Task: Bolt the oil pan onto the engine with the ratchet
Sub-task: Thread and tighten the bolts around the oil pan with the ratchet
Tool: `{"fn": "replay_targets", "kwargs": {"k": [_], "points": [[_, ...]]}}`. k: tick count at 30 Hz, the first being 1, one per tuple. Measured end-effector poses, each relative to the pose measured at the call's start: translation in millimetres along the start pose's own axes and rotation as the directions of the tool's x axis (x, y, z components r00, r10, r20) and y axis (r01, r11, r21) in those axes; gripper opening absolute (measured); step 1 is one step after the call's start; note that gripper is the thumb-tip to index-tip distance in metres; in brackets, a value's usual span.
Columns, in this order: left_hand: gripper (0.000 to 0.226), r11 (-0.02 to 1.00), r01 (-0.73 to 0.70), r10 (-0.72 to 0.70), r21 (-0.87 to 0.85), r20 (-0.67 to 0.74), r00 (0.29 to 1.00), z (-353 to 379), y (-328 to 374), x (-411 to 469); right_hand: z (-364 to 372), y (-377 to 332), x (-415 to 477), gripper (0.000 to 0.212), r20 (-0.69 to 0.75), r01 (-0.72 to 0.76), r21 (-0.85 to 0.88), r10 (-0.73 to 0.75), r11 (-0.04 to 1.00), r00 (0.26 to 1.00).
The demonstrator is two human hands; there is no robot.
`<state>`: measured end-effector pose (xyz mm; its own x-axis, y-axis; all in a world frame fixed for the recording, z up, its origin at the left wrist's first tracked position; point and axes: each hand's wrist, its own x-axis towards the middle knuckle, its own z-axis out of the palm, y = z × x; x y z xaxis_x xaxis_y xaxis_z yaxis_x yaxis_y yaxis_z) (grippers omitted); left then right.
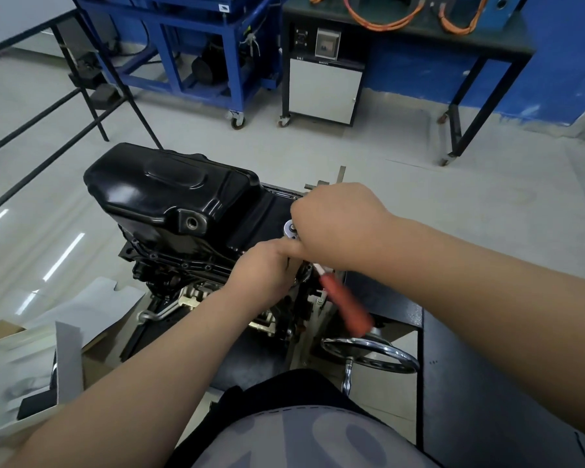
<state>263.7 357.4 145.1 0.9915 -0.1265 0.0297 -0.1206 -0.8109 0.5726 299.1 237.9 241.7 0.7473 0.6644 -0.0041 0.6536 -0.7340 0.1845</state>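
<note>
Black pan [169, 194] is seated on top of the engine [156, 271], with its long axis run from the deep sump at far left to the shallow end at right and its drain hole faced toward the camera. Ratchet [347, 305] is laid diagonally at the pan's near-right edge: chrome head at upper left, red handle pointed down-right toward the wearer, handle motion-blurred. Right hand [338, 224] is closed over the shaft just behind the head, with the red handle left free. Left hand [267, 268] is set below the head, one finger stretched up to the right hand. Its other fingers are hidden, so its grip cannot be told. Chrome handwheel [368, 352] is seen just below the handle end, box [0, 332] at lower left, blue cart [190, 45] far back.
</note>
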Motion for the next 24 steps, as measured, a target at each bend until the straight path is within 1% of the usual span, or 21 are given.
{"fn": "replay_targets", "kwargs": {"k": [1,2,3,4,5,7,9,10,11,12,13,15,16,18,19,21,23,24], "points": [[0.032,0.999,-0.035,0.035,-0.010,-0.007,0.999,-1,0,0,-2,2,2,0.035,0.009,0.055,0.014,-0.055,0.998,0.998],[0.037,0.999,-0.052,0.052,-0.005,-0.008,0.999,-2,0,0,-4,5,3,0.021,0.037,0.110,0.033,-0.111,0.993,0.993],[0.041,0.999,-0.045,0.045,0.005,-0.005,0.999,-2,0,1,-7,8,5,0.015,0.065,0.162,0.044,-0.165,0.986,0.984],[0.042,0.999,-0.032,0.032,0.012,-0.008,0.999,-1,-1,2,-9,10,6,0.019,0.086,0.202,0.041,-0.205,0.979,0.975],[0.041,1.000,-0.016,0.016,0.012,-0.003,1.000,0,-2,2,-11,11,7,0.020,0.092,0.211,0.030,-0.213,0.977,0.973],[0.035,1.000,0.000,0.000,-0.007,0.004,1.000,1,-3,4,-12,8,6,0.016,0.058,0.136,-0.022,-0.134,0.991,0.989],[0.032,0.999,0.046,-0.046,0.007,0.024,0.999,1,-3,5,-10,2,3,0.039,0.030,0.011,-0.077,-0.009,0.997,1.000],[0.030,0.997,0.066,-0.068,0.037,0.050,0.996,1,-3,5,-9,-2,1,0.049,0.037,-0.042,-0.063,0.044,0.997,0.998],[0.030,0.996,0.071,-0.074,0.052,0.064,0.995,1,-3,5,-7,-4,0,0.053,0.042,-0.071,-0.049,0.073,0.996,0.996],[0.032,0.998,0.053,-0.055,0.031,0.053,0.997,0,-3,4,-5,-4,0,0.051,0.038,-0.069,-0.050,0.071,0.996,0.997],[0.033,1.000,0.022,-0.022,-0.007,0.034,0.999,0,-3,3,-5,-3,0,0.045,0.040,-0.034,-0.050,0.036,0.998,0.999],[0.040,0.999,-0.035,0.035,-0.010,0.024,0.999,-2,1,3,-7,3,2,0.019,0.057,0.090,-0.018,-0.089,0.996,0.994],[0.043,0.999,-0.034,0.033,0.014,0.037,0.999,-2,2,4,-8,7,2,0.012,0.072,0.151,0.006,-0.151,0.989,0.986],[0.044,0.999,-0.010,0.008,0.039,0.039,0.999,-3,3,6,-10,13,2,0.026,0.112,0.239,0.034,-0.241,0.970,0.964],[0.044,0.999,0.001,-0.003,0.042,0.036,0.999,-2,3,7,-12,14,2,0.028,0.108,0.252,0.031,-0.254,0.967,0.961],[0.041,1.000,0.012,-0.012,0.023,0.038,0.999,-1,2,7,-10,12,2,0.025,0.062,0.246,-0.032,-0.244,0.969,0.968],[0.035,1.000,0.031,-0.031,0.003,0.040,0.999,0,1,7,-6,10,1,0.021,0.016,0.170,-0.067,-0.170,0.983,0.985],[0.031,0.999,0.051,-0.052,0.011,0.051,0.997,1,0,9,-3,8,1,0.025,0.022,0.118,-0.055,-0.117,0.991,0.993]]}}
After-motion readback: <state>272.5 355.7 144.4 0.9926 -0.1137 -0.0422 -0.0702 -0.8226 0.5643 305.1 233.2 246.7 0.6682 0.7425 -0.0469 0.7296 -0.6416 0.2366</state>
